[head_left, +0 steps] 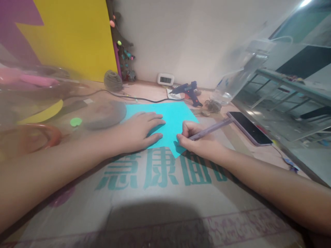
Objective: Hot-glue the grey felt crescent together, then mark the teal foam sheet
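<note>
A sheet of bright turquoise paper (169, 119) lies in front of me, with a pointed corner towards my body. My left hand (144, 132) rests flat on its left part, fingers spread. Over the right part of the sheet, my right hand (195, 136) is closed around a pale purple pen (210, 129), which slants up to the right. The pen's tip is hidden behind my fingers. Under the paper is a whitish printed sack-like sheet (144, 206) with large green characters.
At the back stand a ball of grey yarn (113, 80), a small white digital clock (166, 79) and a dark blue glue gun (187, 92). A clear plastic bottle (240, 74) and a phone (249, 128) are on the right. Scissors with orange handles (49, 134) lie left, blurred.
</note>
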A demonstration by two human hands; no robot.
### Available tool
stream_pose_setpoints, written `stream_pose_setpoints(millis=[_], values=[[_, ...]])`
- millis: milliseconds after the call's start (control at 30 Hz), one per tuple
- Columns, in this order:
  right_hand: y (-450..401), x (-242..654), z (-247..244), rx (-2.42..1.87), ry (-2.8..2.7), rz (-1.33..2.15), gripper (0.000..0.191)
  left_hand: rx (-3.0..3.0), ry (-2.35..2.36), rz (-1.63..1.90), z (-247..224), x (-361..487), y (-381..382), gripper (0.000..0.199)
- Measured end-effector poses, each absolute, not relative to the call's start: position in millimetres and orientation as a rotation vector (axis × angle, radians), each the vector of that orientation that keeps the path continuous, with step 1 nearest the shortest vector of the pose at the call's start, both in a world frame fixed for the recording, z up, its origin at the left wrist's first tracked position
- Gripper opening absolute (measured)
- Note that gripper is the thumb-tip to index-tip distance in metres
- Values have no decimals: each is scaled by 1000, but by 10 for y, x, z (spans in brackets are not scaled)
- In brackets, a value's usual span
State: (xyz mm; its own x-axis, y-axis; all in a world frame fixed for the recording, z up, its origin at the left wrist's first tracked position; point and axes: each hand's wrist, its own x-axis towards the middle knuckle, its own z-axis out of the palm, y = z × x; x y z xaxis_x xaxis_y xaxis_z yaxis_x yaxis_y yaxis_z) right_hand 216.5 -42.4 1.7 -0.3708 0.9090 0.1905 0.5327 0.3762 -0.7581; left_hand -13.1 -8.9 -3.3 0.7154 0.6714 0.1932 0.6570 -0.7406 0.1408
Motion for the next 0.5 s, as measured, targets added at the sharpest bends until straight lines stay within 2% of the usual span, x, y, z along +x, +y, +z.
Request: stream_pose_setpoints(millis=[500], values=[[-415,2155,30,-1233,-2056,757,28,2860,1111,366,-48,-136,-77,53]])
